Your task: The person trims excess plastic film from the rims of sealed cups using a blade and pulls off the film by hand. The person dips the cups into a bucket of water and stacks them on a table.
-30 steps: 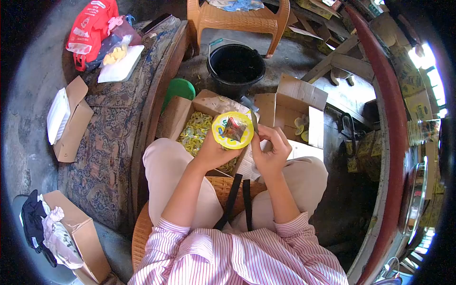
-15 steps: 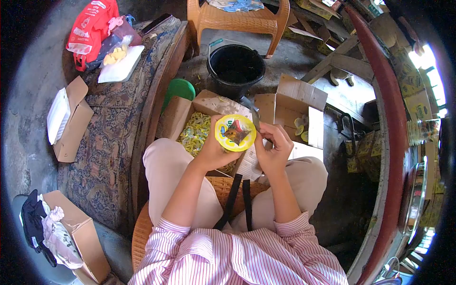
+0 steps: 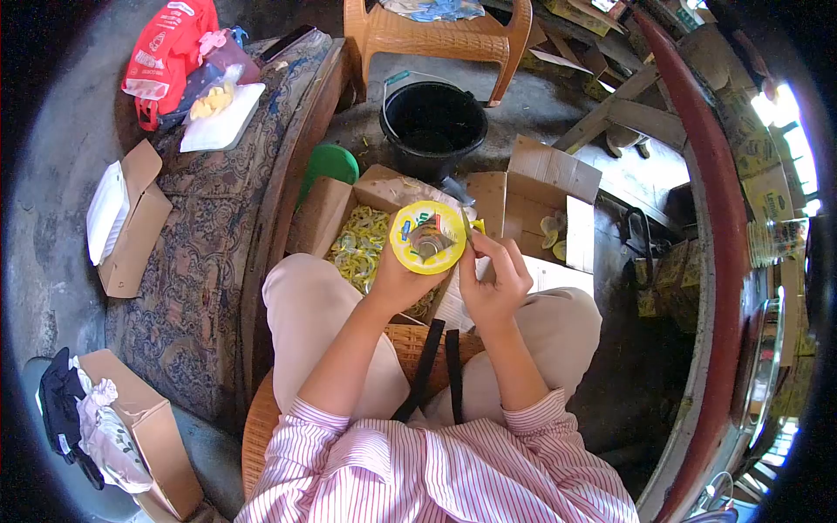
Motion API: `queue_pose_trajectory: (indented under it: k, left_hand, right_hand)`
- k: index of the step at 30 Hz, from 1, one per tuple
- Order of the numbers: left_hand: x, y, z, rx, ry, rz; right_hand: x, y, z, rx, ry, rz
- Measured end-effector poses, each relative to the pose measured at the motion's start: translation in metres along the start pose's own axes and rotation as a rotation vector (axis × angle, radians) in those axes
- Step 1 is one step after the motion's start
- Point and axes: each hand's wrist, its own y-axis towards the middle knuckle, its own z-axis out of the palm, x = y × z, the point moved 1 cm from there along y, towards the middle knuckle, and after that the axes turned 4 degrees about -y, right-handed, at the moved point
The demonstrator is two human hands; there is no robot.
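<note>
My left hand (image 3: 403,281) is wrapped round a plastic cup (image 3: 403,253) with a yellow-rimmed printed film lid. The lid faces up and has an angular opening in its middle, through which the inside shows. At the cup's right rim, my right hand (image 3: 497,275) is closed, thumb and index finger pinching a thin grey blade, apparently a knife (image 3: 466,228). Its handle is hidden in the fingers. Below the cup stands a cardboard box (image 3: 324,213) filled with yellow-and-clear ring-shaped scraps (image 3: 356,248).
A second cardboard box (image 3: 530,196) with a few cups (image 3: 551,234) stands to the right. Beyond the boxes are a black bucket (image 3: 433,131) and a wicker-look chair (image 3: 436,39). A patterned bench (image 3: 218,235) runs along the left, a red-edged wooden frame (image 3: 728,261) along the right.
The cup has moved slightly away from me and its lid has turned. My right hand has shifted a little left, and the blade sits lower along the rim.
</note>
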Motion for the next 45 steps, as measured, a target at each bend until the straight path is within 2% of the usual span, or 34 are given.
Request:
queue_pose_trajectory:
  k: [8, 10, 13, 23, 26, 29, 32, 34, 37, 45]
  left_hand:
    - [0.008, -0.004, -0.007, 0.08, 0.189, 0.038]
    - [0.007, -0.003, -0.007, 0.092, 0.179, 0.027]
    - [-0.001, -0.001, -0.004, 0.098, 0.089, -0.061]
    - [-0.003, 0.0, -0.008, 0.0, -0.058, -0.115]
    - [-0.003, 0.0, -0.009, 0.027, 0.009, -0.082]
    - [-0.006, 0.001, -0.006, 0.007, -0.05, -0.108]
    - [-0.007, 0.001, -0.006, 0.018, 0.059, -0.11]
    - [-0.006, 0.0, -0.006, 0.023, 0.059, -0.032]
    - [-0.005, 0.0, -0.008, 0.062, 0.062, -0.03]
    - [-0.005, 0.0, -0.009, 0.088, 0.107, -0.022]
  right_hand:
    - [-0.007, 0.004, -0.002, 0.045, 0.107, 0.035]
    - [-0.008, 0.006, -0.003, 0.053, 0.126, 0.025]
    - [-0.004, 0.005, -0.001, -0.001, 0.166, 0.141]
    - [0.004, 0.0, -0.002, 0.033, 0.122, 0.048]
    - [0.004, 0.0, 0.0, 0.016, 0.107, 0.033]
    - [0.005, 0.001, 0.0, 0.001, 0.065, 0.006]
    - [0.006, 0.0, 0.0, -0.003, 0.016, 0.005]
    - [0.005, 0.002, -0.001, -0.012, -0.016, -0.012]
    - [0.003, 0.005, -0.003, 0.055, 0.071, 0.033]
    - [0.003, 0.007, -0.005, 0.057, 0.102, 0.029]
